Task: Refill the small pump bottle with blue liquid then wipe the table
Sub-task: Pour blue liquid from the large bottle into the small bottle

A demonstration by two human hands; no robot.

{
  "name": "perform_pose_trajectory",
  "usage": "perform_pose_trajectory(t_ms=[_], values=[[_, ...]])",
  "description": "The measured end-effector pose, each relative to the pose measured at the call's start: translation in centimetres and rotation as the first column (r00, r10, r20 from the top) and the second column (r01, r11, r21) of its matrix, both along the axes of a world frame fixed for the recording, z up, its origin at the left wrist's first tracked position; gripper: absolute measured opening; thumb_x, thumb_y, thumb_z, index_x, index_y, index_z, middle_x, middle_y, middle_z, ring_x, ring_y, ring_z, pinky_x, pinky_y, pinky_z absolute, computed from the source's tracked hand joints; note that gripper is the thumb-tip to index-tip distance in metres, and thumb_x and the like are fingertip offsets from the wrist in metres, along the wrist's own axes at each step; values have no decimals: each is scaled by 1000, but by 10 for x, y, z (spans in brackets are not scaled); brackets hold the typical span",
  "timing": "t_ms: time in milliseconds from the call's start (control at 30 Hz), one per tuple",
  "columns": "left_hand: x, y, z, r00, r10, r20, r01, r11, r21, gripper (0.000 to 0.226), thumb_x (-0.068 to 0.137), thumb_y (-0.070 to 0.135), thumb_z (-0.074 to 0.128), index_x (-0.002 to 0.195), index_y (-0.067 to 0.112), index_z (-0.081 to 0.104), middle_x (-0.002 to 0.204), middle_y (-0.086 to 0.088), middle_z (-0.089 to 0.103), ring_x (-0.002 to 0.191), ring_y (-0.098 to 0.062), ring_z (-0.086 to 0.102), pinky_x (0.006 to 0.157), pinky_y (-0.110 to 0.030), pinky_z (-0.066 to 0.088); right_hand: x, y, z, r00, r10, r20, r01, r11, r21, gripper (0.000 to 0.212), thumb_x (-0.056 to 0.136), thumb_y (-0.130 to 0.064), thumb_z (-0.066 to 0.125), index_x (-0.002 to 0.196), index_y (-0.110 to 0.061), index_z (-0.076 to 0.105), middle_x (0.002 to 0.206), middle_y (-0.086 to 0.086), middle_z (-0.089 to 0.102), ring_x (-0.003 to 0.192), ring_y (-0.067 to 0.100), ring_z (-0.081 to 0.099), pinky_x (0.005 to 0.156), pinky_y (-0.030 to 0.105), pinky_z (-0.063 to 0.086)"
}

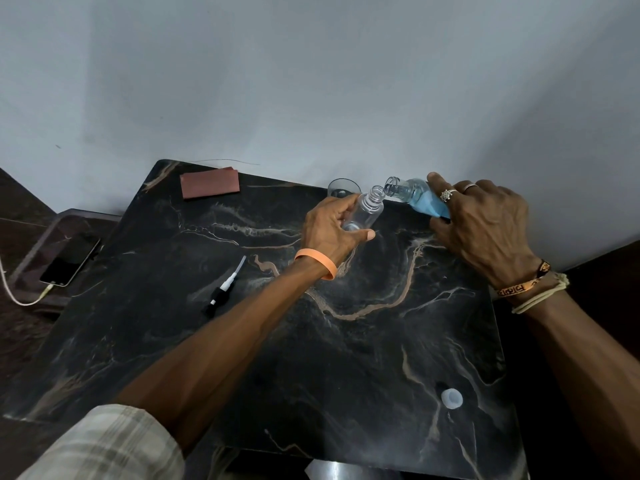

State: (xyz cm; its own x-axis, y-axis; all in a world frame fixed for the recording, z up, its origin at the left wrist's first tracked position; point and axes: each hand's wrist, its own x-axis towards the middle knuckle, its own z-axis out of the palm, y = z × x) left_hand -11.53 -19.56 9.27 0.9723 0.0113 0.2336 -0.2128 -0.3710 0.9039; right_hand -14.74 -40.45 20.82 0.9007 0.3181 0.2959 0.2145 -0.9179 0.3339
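Observation:
My left hand (334,230) grips the small clear bottle (367,211), uncapped and tilted, its open neck pointing up and right. My right hand (485,226) holds a larger clear bottle of blue liquid (420,199), tipped left so its open mouth hangs just above and right of the small bottle's neck. The blue liquid sits low in the tipped bottle; no stream shows. The black-and-white pump head (225,287) with its dip tube lies on the black marble table (363,341) to the left of my left forearm. A pale round cap (451,398) rests near the table's front right.
A folded reddish-brown cloth (210,182) lies at the table's back left. A clear cup (343,188) stands behind the small bottle by the wall. A phone (71,259) on a charging cable rests in a clear tray left of the table.

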Motion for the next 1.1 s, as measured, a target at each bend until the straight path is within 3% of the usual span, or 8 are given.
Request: perform_pose_trajectory(t_ms=[467, 967, 1100], values=[[-1, -2, 4, 1000, -1, -1, 1, 1000, -23, 71, 54, 30, 91, 116, 41, 60, 95, 4, 66, 86, -15, 67, 76, -37, 61, -2, -1, 1, 1000, -4, 18, 4, 1000, -1, 53, 85, -28, 65, 133, -8, 58, 79, 16, 67, 66, 36, 59, 58, 29, 31], [-4, -4, 7, 1000, 0, -31, -2, 998, -56, 65, 55, 23, 92, 115, 31, 69, 98, 2, 67, 89, -15, 67, 79, -35, 60, -4, -2, 3, 1000, -1, 11, 1, 1000, 10, 54, 81, -24, 67, 132, -9, 58, 78, 17, 67, 66, 37, 59, 56, 32, 39], [-5, -5, 8, 999, -4, -46, 1, 998, -64, 66, 57, 21, 92, 118, 27, 68, 101, 2, 67, 91, -16, 67, 79, -34, 60, -5, -2, 3, 1000, -12, 7, 12, 1000, 0, 55, 83, -26, 66, 134, -8, 57, 82, 18, 68, 68, 38, 60, 57, 31, 34]])
